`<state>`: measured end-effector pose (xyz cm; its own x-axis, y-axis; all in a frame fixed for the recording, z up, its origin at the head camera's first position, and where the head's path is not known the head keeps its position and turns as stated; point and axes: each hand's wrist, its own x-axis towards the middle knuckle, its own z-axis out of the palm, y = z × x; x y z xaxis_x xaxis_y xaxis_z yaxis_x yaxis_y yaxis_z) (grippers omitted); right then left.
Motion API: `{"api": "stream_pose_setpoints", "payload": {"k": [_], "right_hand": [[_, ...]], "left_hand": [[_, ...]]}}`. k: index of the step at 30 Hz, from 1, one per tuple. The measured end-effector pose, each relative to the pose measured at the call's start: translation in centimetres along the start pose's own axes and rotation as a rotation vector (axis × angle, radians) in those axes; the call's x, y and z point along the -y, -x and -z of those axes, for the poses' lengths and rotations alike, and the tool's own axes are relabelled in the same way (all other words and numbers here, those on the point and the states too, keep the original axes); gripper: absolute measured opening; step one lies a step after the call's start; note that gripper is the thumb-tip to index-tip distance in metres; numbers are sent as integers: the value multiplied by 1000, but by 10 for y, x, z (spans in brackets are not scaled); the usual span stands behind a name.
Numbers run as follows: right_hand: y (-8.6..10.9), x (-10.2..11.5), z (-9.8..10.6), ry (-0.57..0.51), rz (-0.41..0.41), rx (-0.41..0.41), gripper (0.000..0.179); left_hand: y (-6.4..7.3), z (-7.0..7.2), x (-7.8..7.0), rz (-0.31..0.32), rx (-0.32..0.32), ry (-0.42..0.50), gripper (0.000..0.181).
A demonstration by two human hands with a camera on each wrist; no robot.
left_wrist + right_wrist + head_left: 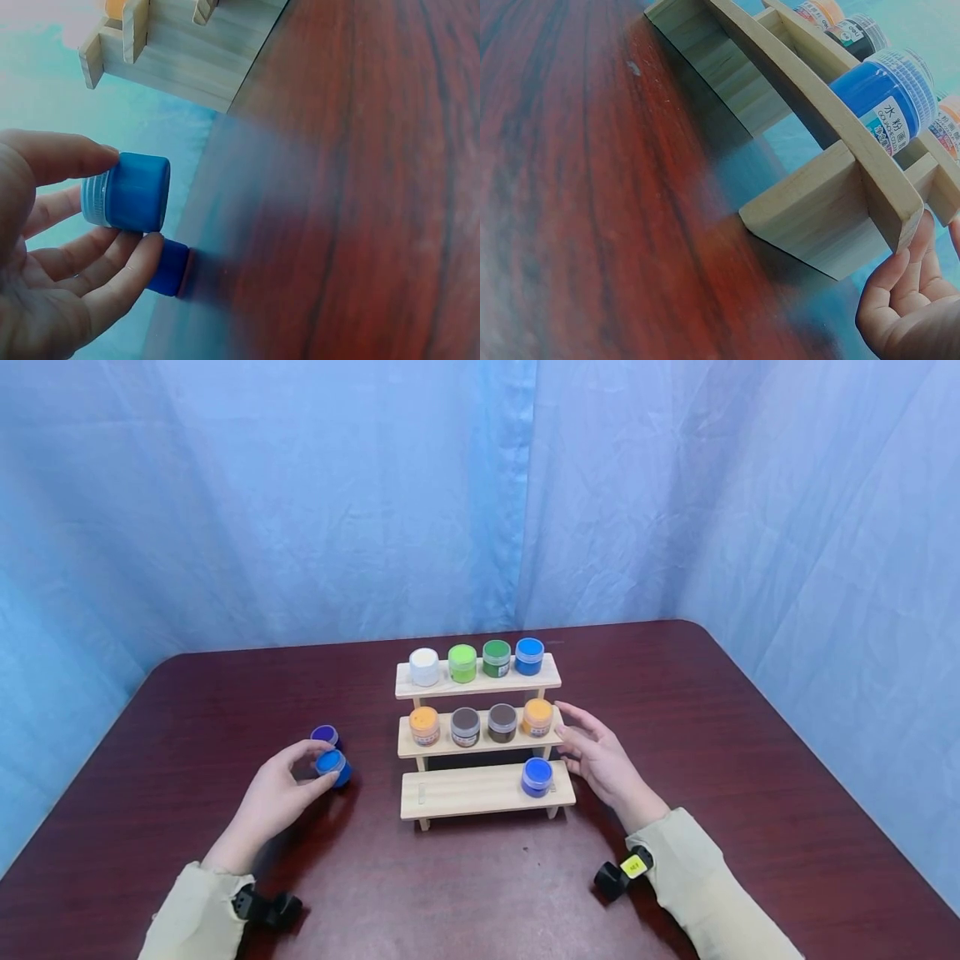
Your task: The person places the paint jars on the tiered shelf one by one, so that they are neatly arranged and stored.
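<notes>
My left hand (273, 793) pinches a blue paint jar (139, 191) between thumb and fingers, left of the rack. Just behind it a darker blue-violet paint jar (326, 736) stands on the table, partly hidden by fingers in the left wrist view. A three-tier wooden rack (465, 793) stands mid-table. One deep blue paint jar (885, 101) sits at the right of its bottom tier. My right hand (600, 760) is at the rack's right end, fingers relaxed, with fingertips right at the bottom shelf's corner in the right wrist view.
The top tier holds white (424, 667), light green (462, 664), green (497, 658) and blue (529, 657) jars. On the middle tier, two orange jars (424, 727) flank two dark brown ones (465, 727). A blue curtain (337, 502) hangs behind the dark red table (480, 893).
</notes>
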<state>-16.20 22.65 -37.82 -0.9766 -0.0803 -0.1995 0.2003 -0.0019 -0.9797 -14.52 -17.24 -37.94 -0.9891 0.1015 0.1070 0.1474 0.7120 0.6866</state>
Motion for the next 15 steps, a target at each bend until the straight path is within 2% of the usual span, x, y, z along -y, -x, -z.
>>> {"api": "stream_pose_setpoints", "payload": {"k": [8, 15], "right_hand": [[1, -1, 1, 5, 2, 6, 54], [0, 0, 1, 5, 12, 19, 54]], "left_hand": [[2, 1, -9, 0, -24, 41, 43], [2, 0, -16, -53, -59, 63, 41]]}}
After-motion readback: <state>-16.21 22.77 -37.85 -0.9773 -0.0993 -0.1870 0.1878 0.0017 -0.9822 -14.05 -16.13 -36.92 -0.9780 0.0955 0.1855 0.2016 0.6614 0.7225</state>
